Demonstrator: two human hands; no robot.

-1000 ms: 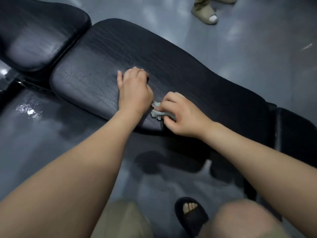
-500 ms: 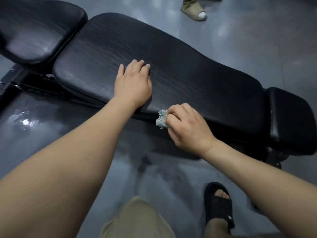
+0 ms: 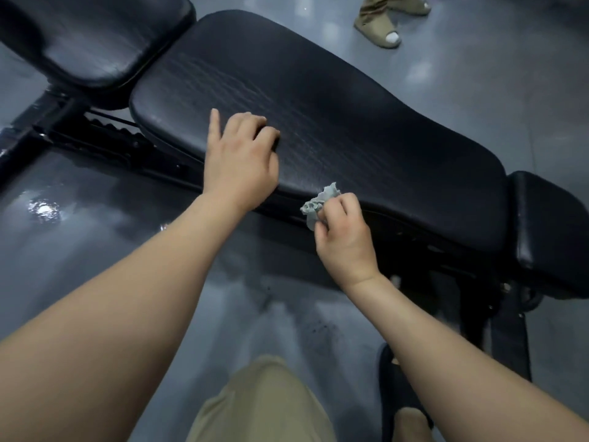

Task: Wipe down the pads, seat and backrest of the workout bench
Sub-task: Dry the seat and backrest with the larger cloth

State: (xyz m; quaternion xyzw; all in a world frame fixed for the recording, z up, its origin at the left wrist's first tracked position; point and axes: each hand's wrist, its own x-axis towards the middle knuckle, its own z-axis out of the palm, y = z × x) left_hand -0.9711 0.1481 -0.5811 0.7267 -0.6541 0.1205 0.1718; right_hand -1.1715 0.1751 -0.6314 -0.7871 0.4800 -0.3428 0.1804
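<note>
- Right hand [image 3: 342,232] clamps a crumpled grey cloth [image 3: 318,202] against the backrest's [image 3: 350,106] near edge.
- Left hand [image 3: 240,161] rests near it on the pad — fingers loosely bent, holding nothing.
- Grey floor [image 3: 95,250] lies below that edge.

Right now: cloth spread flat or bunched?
Bunched. The grey cloth is a crumpled wad pinched in the right hand at the near edge of the backrest pad.

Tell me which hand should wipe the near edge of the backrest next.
Right. The right hand grips the cloth at the near edge of the backrest; the left hand rests on the backrest and holds no cloth.
</note>
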